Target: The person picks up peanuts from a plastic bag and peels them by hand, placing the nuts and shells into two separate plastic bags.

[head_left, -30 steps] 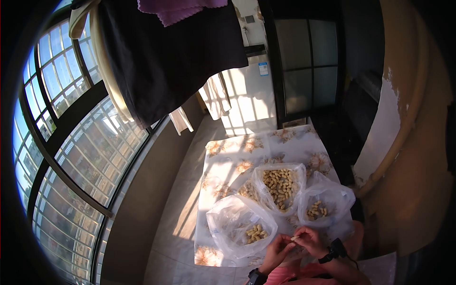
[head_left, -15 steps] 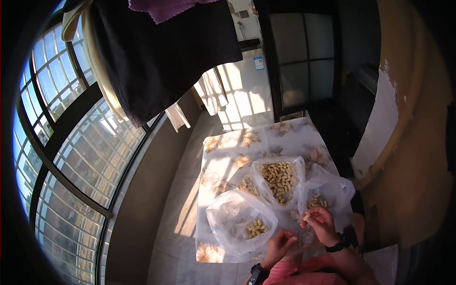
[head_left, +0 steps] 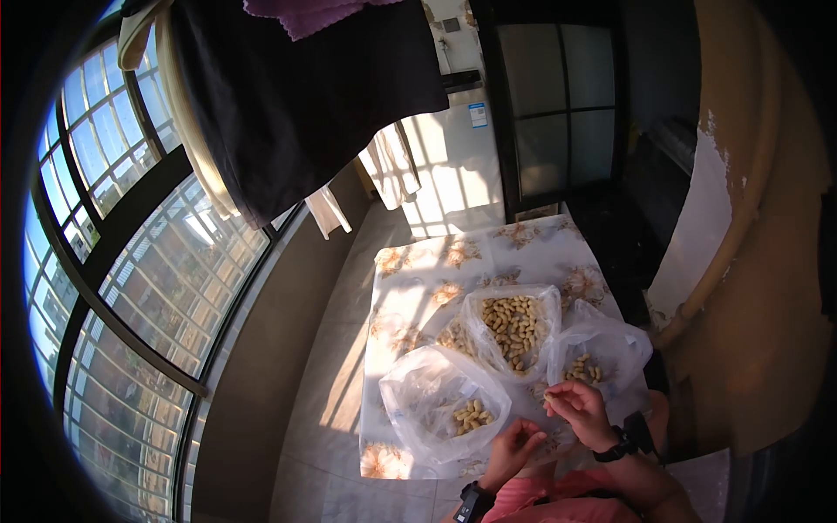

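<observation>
My right hand [head_left: 582, 413] is closed, pinching a peanut [head_left: 549, 397] between thumb and fingertips, just in front of the right plastic bag [head_left: 623, 340]. Lower and to its left is my left hand [head_left: 516, 449], its fingers curled in; whatever they may hold is hidden. Beside that hand sits the left plastic bag [head_left: 410, 392], with a small heap of peanuts [head_left: 472, 417] inside. The middle plastic bag [head_left: 551, 305] stands open and holds many unshelled peanuts [head_left: 510, 327]. A smaller group of peanuts [head_left: 582, 368] lies in the right bag.
A flowered cloth covers the table [head_left: 418, 279] under the bags. Dark clothes [head_left: 323, 105] hang overhead at the upper left, near a barred window [head_left: 157, 288]. Beyond the table are a white cabinet-like surface [head_left: 462, 166] and a dark-framed glass door [head_left: 562, 113].
My right hand has shifted slightly left with the peanut, nearer my left hand. My left hand and the bags are almost where they were.
</observation>
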Tool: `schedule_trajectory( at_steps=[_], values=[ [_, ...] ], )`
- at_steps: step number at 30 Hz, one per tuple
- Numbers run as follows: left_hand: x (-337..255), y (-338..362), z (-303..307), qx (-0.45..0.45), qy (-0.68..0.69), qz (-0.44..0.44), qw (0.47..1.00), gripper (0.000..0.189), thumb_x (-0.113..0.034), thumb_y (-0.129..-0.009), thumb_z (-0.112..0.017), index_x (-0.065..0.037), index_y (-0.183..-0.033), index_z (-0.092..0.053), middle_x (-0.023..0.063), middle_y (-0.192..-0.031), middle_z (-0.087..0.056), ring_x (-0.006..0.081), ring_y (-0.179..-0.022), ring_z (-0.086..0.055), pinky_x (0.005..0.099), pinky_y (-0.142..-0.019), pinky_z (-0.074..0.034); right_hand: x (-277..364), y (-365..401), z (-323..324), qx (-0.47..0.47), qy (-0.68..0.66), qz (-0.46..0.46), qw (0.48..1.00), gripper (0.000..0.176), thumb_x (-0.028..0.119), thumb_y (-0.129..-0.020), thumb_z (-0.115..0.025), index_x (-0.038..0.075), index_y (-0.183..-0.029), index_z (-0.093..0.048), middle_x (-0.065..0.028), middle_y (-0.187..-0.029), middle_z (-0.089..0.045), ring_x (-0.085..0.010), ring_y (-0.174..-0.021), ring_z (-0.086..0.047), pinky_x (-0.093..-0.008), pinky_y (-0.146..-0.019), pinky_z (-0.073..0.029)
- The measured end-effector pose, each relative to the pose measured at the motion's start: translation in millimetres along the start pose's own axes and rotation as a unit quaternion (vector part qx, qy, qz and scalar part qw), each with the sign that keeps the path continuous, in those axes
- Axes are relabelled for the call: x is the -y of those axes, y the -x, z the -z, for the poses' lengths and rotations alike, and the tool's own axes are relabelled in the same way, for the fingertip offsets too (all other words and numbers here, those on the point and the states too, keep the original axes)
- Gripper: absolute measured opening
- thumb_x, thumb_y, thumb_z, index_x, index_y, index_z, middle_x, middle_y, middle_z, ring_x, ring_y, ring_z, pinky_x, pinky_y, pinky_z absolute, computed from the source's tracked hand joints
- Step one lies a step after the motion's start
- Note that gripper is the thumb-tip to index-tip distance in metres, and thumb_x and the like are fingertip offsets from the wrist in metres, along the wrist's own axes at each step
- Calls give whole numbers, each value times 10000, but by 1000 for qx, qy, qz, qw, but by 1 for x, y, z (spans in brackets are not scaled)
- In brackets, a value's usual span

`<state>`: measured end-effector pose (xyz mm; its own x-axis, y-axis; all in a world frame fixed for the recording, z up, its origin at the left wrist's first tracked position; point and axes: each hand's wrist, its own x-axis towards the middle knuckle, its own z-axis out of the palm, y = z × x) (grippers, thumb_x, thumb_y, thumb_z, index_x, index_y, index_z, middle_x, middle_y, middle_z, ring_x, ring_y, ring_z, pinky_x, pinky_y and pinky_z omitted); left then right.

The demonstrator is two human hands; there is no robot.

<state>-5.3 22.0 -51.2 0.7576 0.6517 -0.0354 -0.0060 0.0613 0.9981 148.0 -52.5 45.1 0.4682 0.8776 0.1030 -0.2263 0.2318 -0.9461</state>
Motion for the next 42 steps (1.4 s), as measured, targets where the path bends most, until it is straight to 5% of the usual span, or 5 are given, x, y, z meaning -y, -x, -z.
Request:
schedule_trajectory(
  at_steps=[13,16,32,38,42],
  values=[
    [1,-1,1,4,-33,4,999,168,-89,-903,-722,-8,-1003,-615,-11,-886,-639,49,-827,-585,212,-748,-491,-2,-8,0,-45,10,5,999,191,14,-927,-655,-31,-1112,-629,-75,-1029,-681,-123,-911,-653,-262,-810,-544],
    [8,-1,-1,-29,-29,-25,999,192,-140,-883,-752,-21,-971,-629,11,-807,-659,59,-742,-588,227,-667,-490,-6,-8,2,-43,-11,9,999,228,-17,-917,-653,-37,-1140,-611,-92,-1098,-663,-134,-974,-647,-286,-870,-552],
    [2,-1,-2,-30,-11,-24,999,202,-148,-881,-754,-17,-965,-625,13,-785,-661,68,-715,-589,238,-667,-494,-10,-8,1,-60,-12,12,998,194,5,-918,-662,-17,-1101,-603,-94,-1035,-675,-134,-921,-663,-269,-823,-544],
    [-3,-1,-4,-25,-14,-25,999,175,-112,-892,-733,-16,-982,-618,6,-807,-655,48,-748,-603,219,-665,-497,-13,-15,-23,-15,4,-12,1000,144,62,-941,-655,-4,-1063,-615,-84,-928,-689,-108,-795,-639,-245,-741,-521],
    [1,0,-1,-25,14,-48,998,199,-112,-899,-707,5,-1036,-624,71,-875,-696,115,-798,-666,267,-711,-528,-26,-26,-45,73,36,-7,997,196,70,-942,-662,-19,-1111,-616,-42,-972,-685,-85,-911,-653,-227,-791,-534]
  ],
)
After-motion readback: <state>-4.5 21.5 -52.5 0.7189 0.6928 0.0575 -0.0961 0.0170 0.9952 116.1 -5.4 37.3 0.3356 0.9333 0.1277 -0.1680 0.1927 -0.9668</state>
